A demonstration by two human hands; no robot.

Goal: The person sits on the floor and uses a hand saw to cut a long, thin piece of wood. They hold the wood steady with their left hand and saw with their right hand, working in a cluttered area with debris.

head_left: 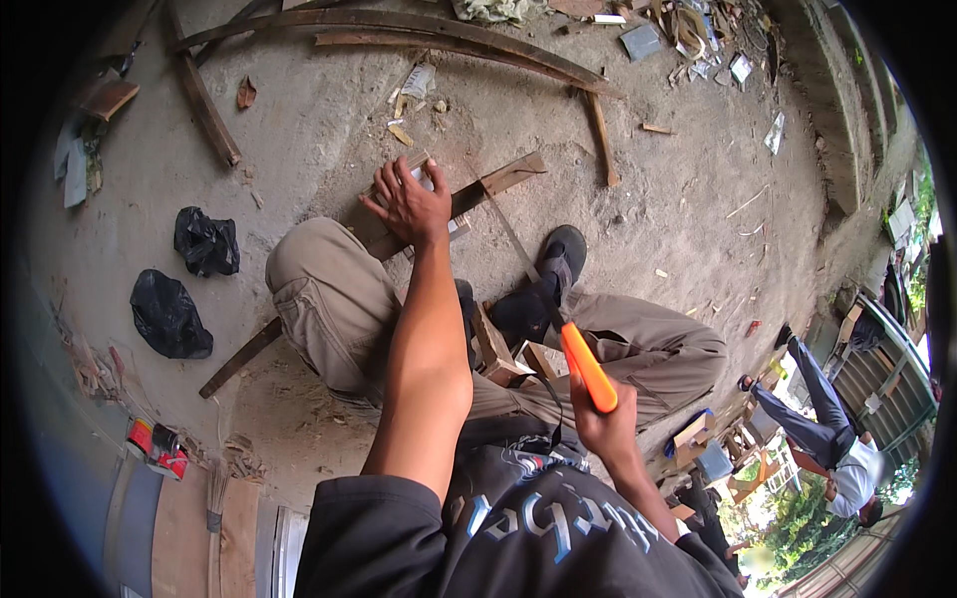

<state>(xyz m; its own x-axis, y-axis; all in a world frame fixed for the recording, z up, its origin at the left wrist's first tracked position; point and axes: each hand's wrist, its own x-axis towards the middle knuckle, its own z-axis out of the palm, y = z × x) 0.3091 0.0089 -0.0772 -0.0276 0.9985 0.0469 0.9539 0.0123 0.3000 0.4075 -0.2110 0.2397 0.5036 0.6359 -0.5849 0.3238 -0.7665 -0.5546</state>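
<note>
My right hand (606, 423) is closed round the orange handle (588, 369) of a hand saw. The saw's thin blade (513, 237) runs up and left, its far part lying across a dark wooden plank (513, 174) near the plank's right end. Upon the plank's left part rests my left hand (411, 202), fingers bent over it and thumb out to the side. A pale block shows beneath those fingers, partly hidden. My knees are bent on either side, with a dark shoe (565, 254) just right of the blade.
Long curved timbers (399, 20) lie at the far side. Two black plastic bags (171, 314) sit at left. Scraps and litter (698, 40) are strewn at far right. Cut wood pieces (493, 344) lie between my legs. Another person (827, 429) stands at right.
</note>
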